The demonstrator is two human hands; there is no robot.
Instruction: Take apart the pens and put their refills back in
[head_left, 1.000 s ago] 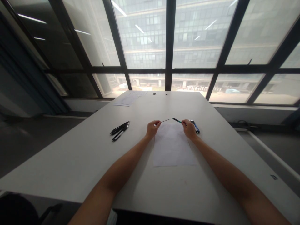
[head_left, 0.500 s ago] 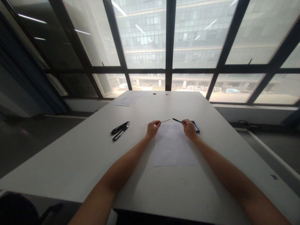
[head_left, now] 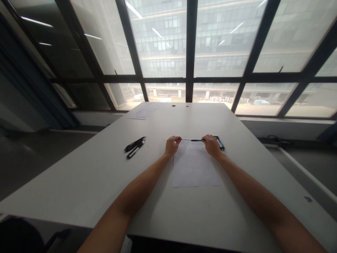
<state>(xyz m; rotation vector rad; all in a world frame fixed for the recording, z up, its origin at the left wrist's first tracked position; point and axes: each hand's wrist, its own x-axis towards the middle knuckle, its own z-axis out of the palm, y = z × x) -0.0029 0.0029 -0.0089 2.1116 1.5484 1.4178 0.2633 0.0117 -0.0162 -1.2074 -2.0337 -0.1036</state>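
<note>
Pinched in the fingers of my left hand (head_left: 173, 145) is a thin dark pen refill (head_left: 186, 140), pointing right. My right hand (head_left: 212, 144) grips a pen barrel (head_left: 196, 140), black toward its left end with some green near my fingers. Refill and barrel lie in one level line, and the refill's right end meets the barrel's left end. How far it goes inside cannot be made out. Below both hands a white sheet of paper (head_left: 196, 168) rests on the table. Blue, white and black pens (head_left: 219, 143) lie just right of my right hand, partly hidden by it.
Several black pens (head_left: 134, 147) lie in a pile on the white table (head_left: 86, 186), left of my left hand. More paper sheets (head_left: 143, 111) are at the far left edge. A small dark blue piece (head_left: 308, 199) lies near the right edge. Windows stand beyond the table.
The refill and the pen barrel were apart and slanted; now they are level and meet end to end. The barrel's tip has come down and left.
</note>
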